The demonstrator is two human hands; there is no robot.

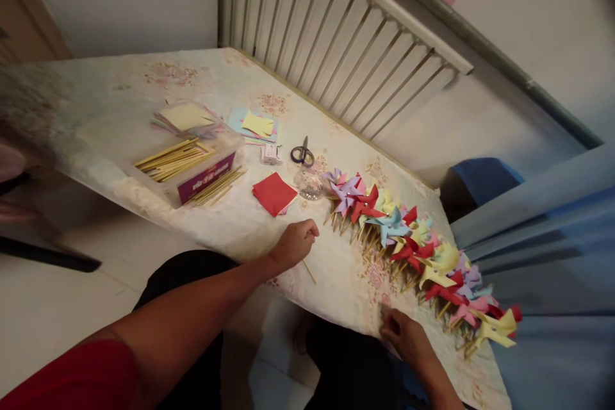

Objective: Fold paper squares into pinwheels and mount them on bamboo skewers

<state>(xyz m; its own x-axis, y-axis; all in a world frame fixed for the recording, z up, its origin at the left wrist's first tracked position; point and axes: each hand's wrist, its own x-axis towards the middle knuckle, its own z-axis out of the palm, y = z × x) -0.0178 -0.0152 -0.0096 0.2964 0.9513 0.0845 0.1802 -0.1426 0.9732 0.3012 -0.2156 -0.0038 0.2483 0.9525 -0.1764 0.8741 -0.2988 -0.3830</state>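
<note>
My left hand (294,243) rests on the table's near edge with its fingers curled around a thin wooden stick (309,272) that points toward me. My right hand (402,334) lies at the table's edge lower right, fingertips touching the cloth; whether it holds anything is hard to tell. Between and beyond the hands runs a long row of finished paper pinwheels (413,250) in purple, red, blue, yellow and pink. A stack of red paper squares (273,193) lies just beyond my left hand.
A clear box (199,173) holds wooden sticks (173,159) and paper. Coloured paper sheets (254,126), scissors (302,154) and a small dish of pins (310,186) lie further back on the flowered tablecloth (120,90). A radiator (346,38) stands behind.
</note>
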